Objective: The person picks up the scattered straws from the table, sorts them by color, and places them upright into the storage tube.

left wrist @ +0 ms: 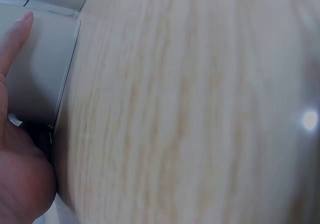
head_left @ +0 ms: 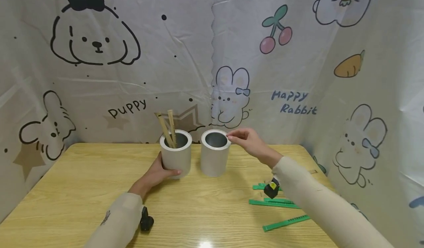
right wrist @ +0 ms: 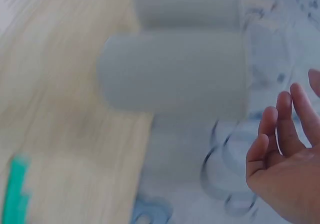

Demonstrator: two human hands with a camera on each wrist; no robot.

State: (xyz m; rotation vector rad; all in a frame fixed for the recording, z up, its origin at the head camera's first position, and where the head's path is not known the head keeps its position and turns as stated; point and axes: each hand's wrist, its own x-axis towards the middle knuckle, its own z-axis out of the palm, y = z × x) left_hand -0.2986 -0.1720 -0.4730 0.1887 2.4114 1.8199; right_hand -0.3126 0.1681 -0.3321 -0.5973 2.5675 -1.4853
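Note:
Two white cylindrical holders with grey insides stand upright side by side near the table's far edge. My left hand [head_left: 160, 172] grips the left holder [head_left: 177, 161], its thumb lying across the front near the base; the other fingers are mostly hidden. Two thin tan sticks [head_left: 172, 128] lean inside that holder and rise above its rim. Beside the right holder's rim [head_left: 214, 159] is my right hand [head_left: 250, 143], thumb and fingertips close together at rim height. In the right wrist view the fingers [right wrist: 284, 116] are loosely bent and nothing shows between them.
Several flat green strips [head_left: 275, 203] with dark print lie on the right of the wooden table [head_left: 205, 207], partly under my right forearm. A printed cloth [head_left: 185, 49] hangs behind the table and along both sides.

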